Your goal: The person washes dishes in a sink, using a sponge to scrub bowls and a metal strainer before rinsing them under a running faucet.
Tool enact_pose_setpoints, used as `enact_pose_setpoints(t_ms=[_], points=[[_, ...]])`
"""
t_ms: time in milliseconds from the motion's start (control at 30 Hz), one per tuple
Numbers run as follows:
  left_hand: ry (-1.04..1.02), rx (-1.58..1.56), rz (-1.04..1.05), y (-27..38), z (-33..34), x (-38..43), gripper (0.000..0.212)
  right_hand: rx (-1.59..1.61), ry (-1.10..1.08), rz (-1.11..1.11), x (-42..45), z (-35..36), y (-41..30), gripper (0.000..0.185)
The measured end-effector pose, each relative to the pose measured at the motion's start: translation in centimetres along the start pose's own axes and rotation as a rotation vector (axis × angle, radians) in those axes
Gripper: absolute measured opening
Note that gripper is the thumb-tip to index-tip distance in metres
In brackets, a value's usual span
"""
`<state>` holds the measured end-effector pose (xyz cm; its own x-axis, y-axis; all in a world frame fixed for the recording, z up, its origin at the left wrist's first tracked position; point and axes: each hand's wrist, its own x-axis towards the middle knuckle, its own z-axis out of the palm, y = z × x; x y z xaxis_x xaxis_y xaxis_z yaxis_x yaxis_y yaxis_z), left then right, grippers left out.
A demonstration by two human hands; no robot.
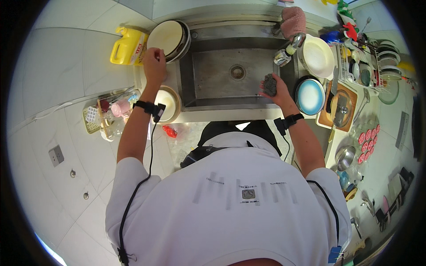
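My right hand [281, 90] holds a grey steel wool scouring pad [270, 85] over the right end of the stainless steel sink [216, 71]. Its fingers are under and around the pad. At the sink's far left, my left hand [154, 66] is curled at the near edge of a stack of pans or bowls, topped by a cream one [165, 38]. Whether it grips a rim there is hidden. Just beyond that hand stands a yellow plastic jug [128, 46]. A cream bowl [165, 105] sits nearer me, below the left forearm.
The faucet [294, 43], with a pink cloth [293, 21] over it, overhangs the sink's right side. Right of the sink stand a white pan [317, 56], a blue-rimmed plate [310, 96], a knife [331, 91], a glass lid [341, 108] and a dish rack [357, 68].
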<state>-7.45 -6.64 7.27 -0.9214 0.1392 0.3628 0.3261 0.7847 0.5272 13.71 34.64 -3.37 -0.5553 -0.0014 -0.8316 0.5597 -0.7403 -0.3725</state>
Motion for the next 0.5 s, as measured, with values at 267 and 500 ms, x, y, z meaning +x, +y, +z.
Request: enact_pose_setpoints(t_ms=[267,500], points=[[-0.532,-0.212,-0.045,5.7,7.2,-8.1,0.016,-0.304,0.05,-0.144,-2.4,-0.5,-3.6,0.03],[-0.763,-0.249,-0.201,7.4,8.4,-12.0,0.017,-1.25,0.176,-0.535,0.9,-1.0,-15.2,0.064]])
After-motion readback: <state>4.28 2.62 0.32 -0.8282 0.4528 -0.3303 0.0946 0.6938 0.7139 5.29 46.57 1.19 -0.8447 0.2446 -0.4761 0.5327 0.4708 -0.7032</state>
